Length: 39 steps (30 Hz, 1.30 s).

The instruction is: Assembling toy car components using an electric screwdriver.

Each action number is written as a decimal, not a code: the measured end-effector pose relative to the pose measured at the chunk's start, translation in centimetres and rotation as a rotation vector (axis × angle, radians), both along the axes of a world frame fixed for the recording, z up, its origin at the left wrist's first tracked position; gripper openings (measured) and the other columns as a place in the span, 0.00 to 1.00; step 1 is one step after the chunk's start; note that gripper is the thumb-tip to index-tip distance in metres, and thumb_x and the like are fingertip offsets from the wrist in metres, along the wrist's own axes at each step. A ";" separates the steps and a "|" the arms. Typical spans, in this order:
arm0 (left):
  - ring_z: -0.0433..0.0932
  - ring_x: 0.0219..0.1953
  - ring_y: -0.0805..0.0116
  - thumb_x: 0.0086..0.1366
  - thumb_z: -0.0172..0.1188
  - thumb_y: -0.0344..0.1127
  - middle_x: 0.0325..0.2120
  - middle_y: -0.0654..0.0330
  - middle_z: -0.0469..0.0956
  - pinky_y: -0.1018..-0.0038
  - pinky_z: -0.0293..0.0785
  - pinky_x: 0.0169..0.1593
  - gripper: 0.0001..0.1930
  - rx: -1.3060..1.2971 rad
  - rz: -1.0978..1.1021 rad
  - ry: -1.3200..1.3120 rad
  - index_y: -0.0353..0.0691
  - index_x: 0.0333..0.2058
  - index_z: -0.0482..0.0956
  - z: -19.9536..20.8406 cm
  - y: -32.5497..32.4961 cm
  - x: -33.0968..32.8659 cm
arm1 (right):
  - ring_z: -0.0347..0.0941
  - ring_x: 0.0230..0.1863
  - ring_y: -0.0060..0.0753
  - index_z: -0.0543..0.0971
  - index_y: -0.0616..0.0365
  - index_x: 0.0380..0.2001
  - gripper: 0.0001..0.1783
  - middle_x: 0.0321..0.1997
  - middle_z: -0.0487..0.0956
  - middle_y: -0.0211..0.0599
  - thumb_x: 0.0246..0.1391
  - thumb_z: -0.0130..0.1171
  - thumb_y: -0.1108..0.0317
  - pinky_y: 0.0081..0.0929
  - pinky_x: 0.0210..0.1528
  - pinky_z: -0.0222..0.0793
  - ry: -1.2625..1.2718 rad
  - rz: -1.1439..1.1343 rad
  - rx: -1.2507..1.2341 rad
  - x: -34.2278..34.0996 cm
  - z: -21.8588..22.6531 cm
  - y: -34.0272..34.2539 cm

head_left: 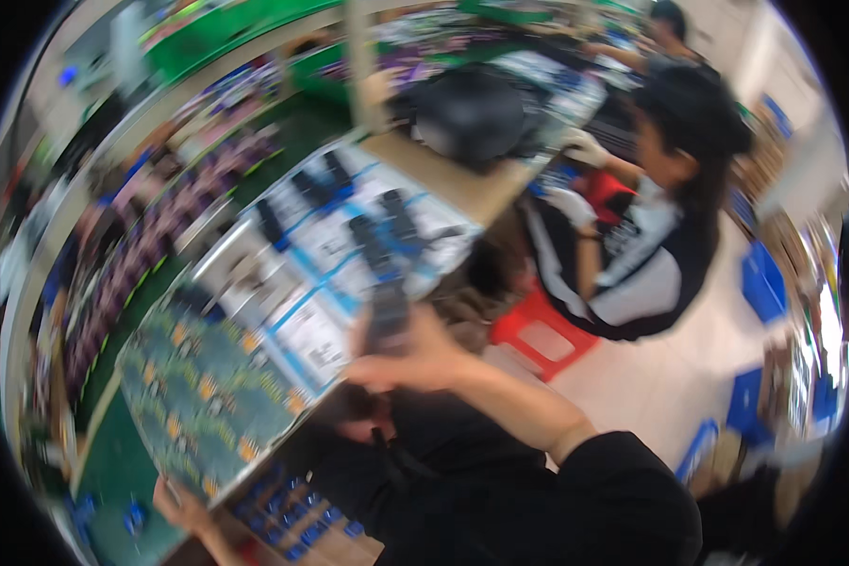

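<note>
My right hand (413,351) is closed round a dark, elongated handheld piece (389,309), over the near edge of a work surface spread with white, blue-lined sheets (313,341). Similar dark pieces with blue parts (368,247) lie on those sheets, just beyond the hand. At the lower left, my left hand (187,509) rests by the near corner of a green patterned mat (208,396). Blur hides how its fingers are set. A tray of small blue parts (297,514) sits close to it, below the mat.
A co-worker in white gloves (665,208) sits at the right of the bench, by a red stool (542,330). A large black round object (472,113) stands at the far end. Blue bins (762,281) line the right side; a green conveyor (146,316) with purplish items runs along the left.
</note>
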<state>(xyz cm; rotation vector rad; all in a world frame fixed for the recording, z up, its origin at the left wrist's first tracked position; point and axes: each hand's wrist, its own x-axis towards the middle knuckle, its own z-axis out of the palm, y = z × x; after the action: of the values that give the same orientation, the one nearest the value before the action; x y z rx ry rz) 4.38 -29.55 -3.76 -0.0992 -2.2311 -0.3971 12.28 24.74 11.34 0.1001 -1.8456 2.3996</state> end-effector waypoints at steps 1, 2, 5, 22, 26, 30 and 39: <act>0.78 0.43 0.52 0.64 0.56 0.25 0.38 0.49 0.80 0.62 0.72 0.50 0.09 0.104 -0.098 -0.043 0.31 0.43 0.79 1.8 6.3 1.6 | 0.71 0.18 0.21 0.74 0.62 0.33 0.12 0.19 0.76 0.34 0.50 0.68 0.73 0.18 0.20 0.65 0.099 0.038 0.113 0.0 -0.4 1.5; 0.78 0.43 0.52 0.63 0.56 0.24 0.39 0.48 0.80 0.62 0.72 0.51 0.09 0.067 -0.176 -0.064 0.32 0.41 0.79 2.2 10.1 3.0 | 0.71 0.19 0.20 0.74 0.62 0.29 0.14 0.21 0.76 0.33 0.49 0.71 0.69 0.19 0.22 0.66 0.137 0.102 -0.155 -0.1 -0.5 2.0; 0.81 0.34 0.55 0.55 0.64 0.23 0.33 0.51 0.82 0.65 0.77 0.42 0.11 0.212 -0.537 -0.037 0.34 0.38 0.80 4.4 23.7 4.3 | 0.72 0.19 0.23 0.74 0.63 0.30 0.10 0.21 0.76 0.36 0.48 0.66 0.74 0.22 0.22 0.69 0.171 0.114 -0.214 -0.8 -1.4 3.9; 0.81 0.38 0.61 0.52 0.73 0.47 0.39 0.51 0.81 0.67 0.76 0.42 0.29 0.692 -0.822 -0.898 0.30 0.44 0.76 3.7 48.2 -13.4 | 0.72 0.20 0.24 0.71 0.66 0.31 0.20 0.22 0.75 0.39 0.42 0.73 0.68 0.22 0.22 0.71 0.222 0.023 -0.226 -2.0 -0.7 7.3; 0.80 0.36 0.65 0.61 0.65 0.35 0.39 0.53 0.80 0.68 0.78 0.42 0.21 1.571 -0.975 -1.114 0.33 0.50 0.72 6.0 42.4 -7.6 | 0.69 0.17 0.26 0.70 0.64 0.32 0.21 0.19 0.72 0.37 0.48 0.71 0.63 0.23 0.20 0.70 0.371 -0.036 -0.264 -3.5 -1.0 7.7; 0.82 0.36 0.61 0.67 0.60 0.41 0.41 0.52 0.79 0.63 0.83 0.40 0.21 1.806 -0.741 -1.107 0.34 0.52 0.71 7.2 35.6 -4.3 | 0.64 0.16 0.27 0.67 0.59 0.36 0.14 0.19 0.67 0.33 0.59 0.58 0.62 0.27 0.20 0.66 0.556 -0.051 -0.395 -7.9 0.1 4.8; 0.83 0.33 0.64 0.70 0.56 0.37 0.37 0.54 0.81 0.69 0.82 0.39 0.13 1.881 -0.725 -0.792 0.37 0.48 0.74 5.3 31.7 -4.0 | 0.71 0.17 0.22 0.73 0.61 0.32 0.11 0.20 0.75 0.32 0.51 0.66 0.77 0.20 0.21 0.67 0.619 -0.130 -0.250 -20.7 1.3 -6.7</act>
<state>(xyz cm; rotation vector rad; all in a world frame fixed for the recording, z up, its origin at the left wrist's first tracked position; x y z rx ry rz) 0.36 2.11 1.50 0.3159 -1.4200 -3.0230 -8.42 18.06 12.63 0.6008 -1.2304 2.1495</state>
